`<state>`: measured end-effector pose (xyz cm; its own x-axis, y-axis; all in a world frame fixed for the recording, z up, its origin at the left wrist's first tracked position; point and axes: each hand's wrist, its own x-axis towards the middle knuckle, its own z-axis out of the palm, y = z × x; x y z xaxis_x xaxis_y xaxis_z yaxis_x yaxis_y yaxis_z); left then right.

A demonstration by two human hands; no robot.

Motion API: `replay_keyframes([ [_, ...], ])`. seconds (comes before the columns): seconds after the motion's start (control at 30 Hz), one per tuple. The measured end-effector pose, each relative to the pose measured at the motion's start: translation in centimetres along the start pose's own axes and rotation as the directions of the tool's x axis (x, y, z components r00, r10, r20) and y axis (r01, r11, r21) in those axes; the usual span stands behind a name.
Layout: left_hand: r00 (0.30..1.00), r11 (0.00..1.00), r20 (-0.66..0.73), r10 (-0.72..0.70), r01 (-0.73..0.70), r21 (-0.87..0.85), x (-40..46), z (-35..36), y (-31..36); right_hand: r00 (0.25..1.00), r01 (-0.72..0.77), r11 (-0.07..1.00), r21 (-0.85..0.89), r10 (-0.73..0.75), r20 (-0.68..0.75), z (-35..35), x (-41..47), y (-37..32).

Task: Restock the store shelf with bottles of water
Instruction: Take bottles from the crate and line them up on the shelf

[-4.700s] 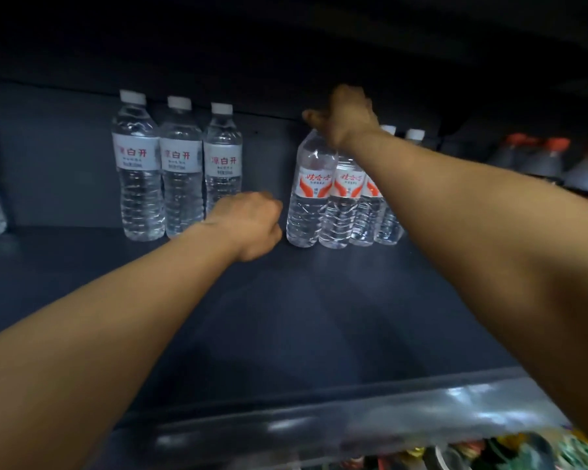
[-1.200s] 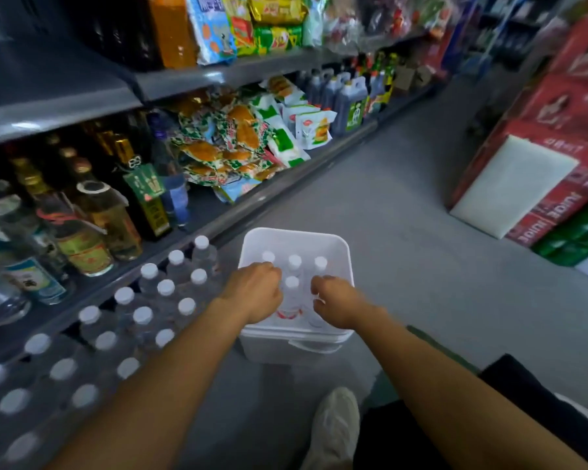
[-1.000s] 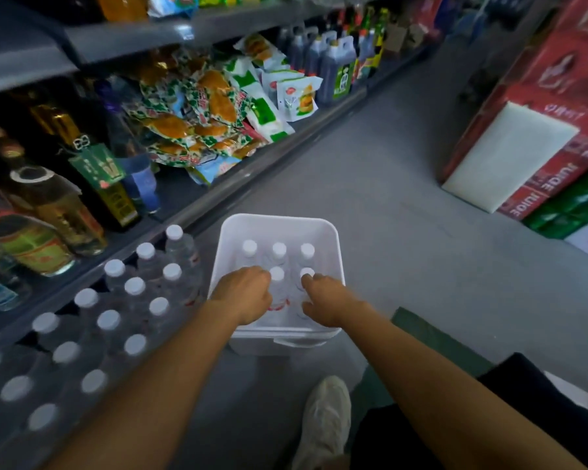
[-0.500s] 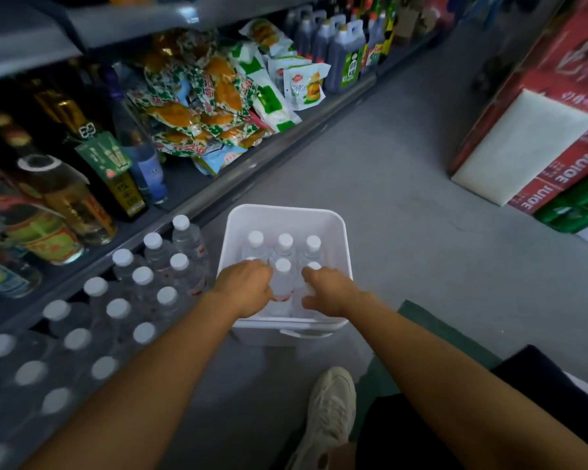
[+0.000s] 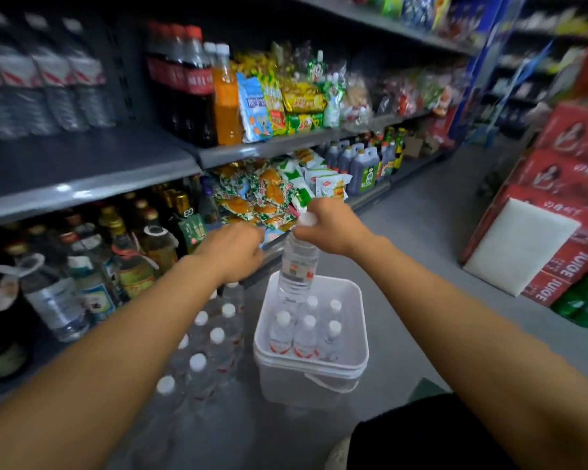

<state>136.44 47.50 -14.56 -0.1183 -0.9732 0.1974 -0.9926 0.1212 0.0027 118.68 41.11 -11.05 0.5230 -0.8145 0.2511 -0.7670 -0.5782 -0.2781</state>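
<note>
My right hand (image 5: 330, 228) grips a clear water bottle (image 5: 297, 269) by its neck, just under the white cap, and holds it upright above the white bucket (image 5: 363, 327). Several more capped water bottles (image 5: 304, 337) stand inside the bucket. My left hand (image 5: 231, 249) hovers left of the lifted bottle with its fingers curled; whether it holds anything is hidden. The grey shelf (image 5: 82, 164) at upper left has a row of water bottles (image 5: 48, 89) at its back and bare board in front.
A pack of water bottles (image 5: 204, 337) stands on the floor left of the bucket. Oil and liquor bottles (image 5: 129, 259) fill the lower shelf, with cola, juice and snack bags beside the target shelf. Red juice cartons (image 5: 557, 232) are stacked across the aisle.
Both hands have risen out of the bucket. My right hand has lifted one bottle clear of the others, and my view has tilted up toward the shelves.
</note>
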Motion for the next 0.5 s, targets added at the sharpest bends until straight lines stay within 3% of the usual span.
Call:
replay_keyframes([
  [0.27,0.979,0.986,-0.155,-0.133,0.147,0.080,-3.5,-9.1,-6.0,0.972,0.117,0.991,0.059,-0.103,-0.210,-4.9,4.8,-9.8],
  [0.5,0.952,0.957,-0.180,-0.247,0.269,0.111,-4.6,-13.3,-12.1,0.924,0.185,0.973,0.135,-0.126,-0.361,-6.1,9.6,-17.2],
])
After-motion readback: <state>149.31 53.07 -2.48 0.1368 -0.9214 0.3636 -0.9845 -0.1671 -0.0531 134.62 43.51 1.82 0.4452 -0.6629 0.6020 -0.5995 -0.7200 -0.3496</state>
